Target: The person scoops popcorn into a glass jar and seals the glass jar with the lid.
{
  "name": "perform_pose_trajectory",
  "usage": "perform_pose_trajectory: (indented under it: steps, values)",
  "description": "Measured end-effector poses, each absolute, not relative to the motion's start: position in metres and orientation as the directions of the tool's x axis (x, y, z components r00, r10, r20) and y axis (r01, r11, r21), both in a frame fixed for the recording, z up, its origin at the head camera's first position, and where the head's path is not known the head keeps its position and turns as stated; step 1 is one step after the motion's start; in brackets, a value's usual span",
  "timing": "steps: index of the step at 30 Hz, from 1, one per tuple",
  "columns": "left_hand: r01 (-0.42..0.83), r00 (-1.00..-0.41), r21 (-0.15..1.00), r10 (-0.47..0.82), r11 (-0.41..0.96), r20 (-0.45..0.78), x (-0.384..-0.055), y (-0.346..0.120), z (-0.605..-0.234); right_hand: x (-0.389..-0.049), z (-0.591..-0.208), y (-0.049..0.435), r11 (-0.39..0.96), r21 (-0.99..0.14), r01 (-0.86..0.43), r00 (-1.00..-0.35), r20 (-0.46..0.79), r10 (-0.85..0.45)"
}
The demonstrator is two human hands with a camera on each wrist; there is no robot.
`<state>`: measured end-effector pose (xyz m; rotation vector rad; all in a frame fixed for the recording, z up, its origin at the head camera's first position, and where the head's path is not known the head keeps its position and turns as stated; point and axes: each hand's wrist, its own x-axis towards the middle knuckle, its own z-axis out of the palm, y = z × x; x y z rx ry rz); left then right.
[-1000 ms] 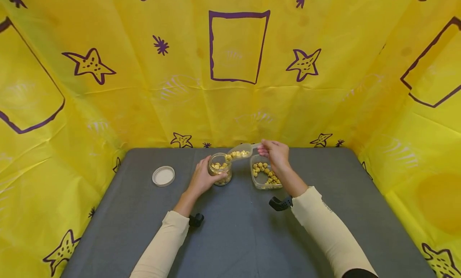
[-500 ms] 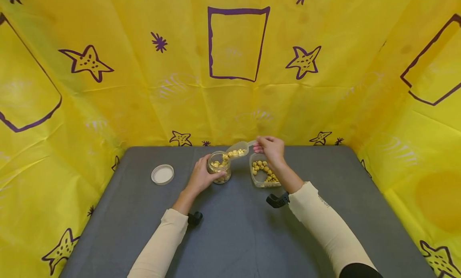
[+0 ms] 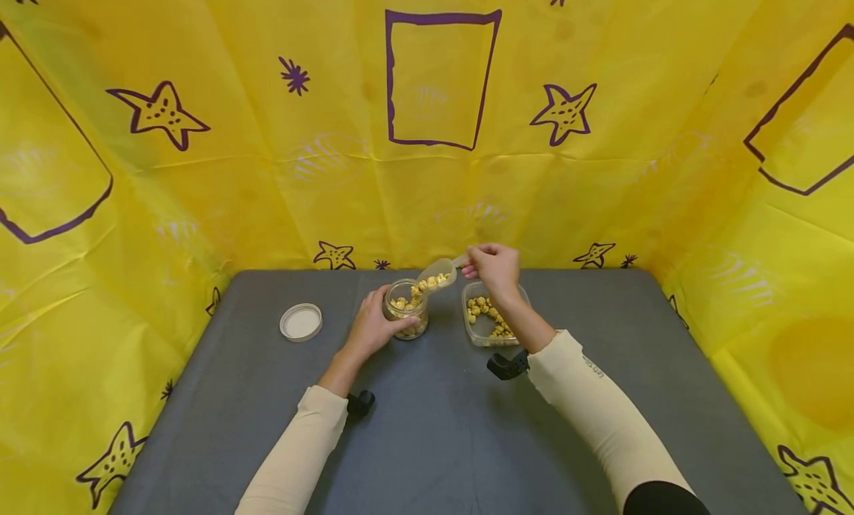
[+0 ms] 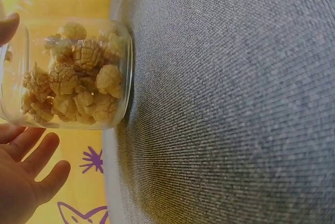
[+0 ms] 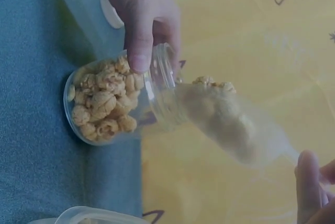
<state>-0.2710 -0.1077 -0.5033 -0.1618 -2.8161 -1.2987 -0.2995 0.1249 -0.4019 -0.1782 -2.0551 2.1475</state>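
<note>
A clear glass jar [image 3: 423,327], partly filled with caramel popcorn [image 5: 107,98], stands upright on the table. My left hand [image 3: 371,326] grips it near the neck, with the thumb on the near side. A translucent scoop [image 3: 437,268] tilts down to the left, its mouth at the jar's rim and popcorn lying in it. The fingers of my right hand [image 3: 495,269] pinch the scoop's handle. Right of the jar is a clear plastic container [image 3: 477,340], holding more popcorn, partly hidden behind my right hand and wrist.
A round white lid [image 3: 301,323] lies left of the jar. Yellow cloth [image 3: 434,196] with purple drawings hangs behind the grey table [image 3: 427,433] and along both sides. A dark wrist camera [image 3: 508,366] projects from my right wrist.
My right hand has moved left and slightly up, tipping the scoop more steeply. Popcorn in the scoop has slid toward the jar's mouth. My left hand stays on the jar.
</note>
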Motion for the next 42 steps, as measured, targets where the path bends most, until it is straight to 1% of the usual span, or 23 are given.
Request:
perform_pose_trajectory:
  steps: [10,19,28,37,42]
  values:
    - [0.114,-0.993,0.749,0.082,0.653,0.080,-0.272,-0.109,-0.504,-0.300,-0.402,0.119,0.065,-0.995,-0.082,-0.976,0.093,0.196]
    - [0.113,-0.994,0.753,0.082,0.648,0.078,-0.272,-0.108,-0.504,-0.299,-0.404,0.112,0.116,-0.988,-0.101,-0.979,0.120,0.168]
    - [0.117,-0.993,0.752,0.084,0.649,0.082,-0.273,-0.108,-0.505,-0.298,-0.405,0.109,0.093,-0.987,-0.128,-0.974,0.142,0.176]
    - [0.113,-0.993,0.759,0.086,0.641,0.075,-0.273,-0.109,-0.505,-0.295,-0.400,0.112,0.061,-0.977,-0.205,-0.959,0.213,0.188]
    - [0.108,-0.994,0.761,0.086,0.639,0.070,-0.273,-0.108,-0.505,-0.295,-0.400,0.115,0.030,-0.978,-0.208,-0.960,0.210,0.187]
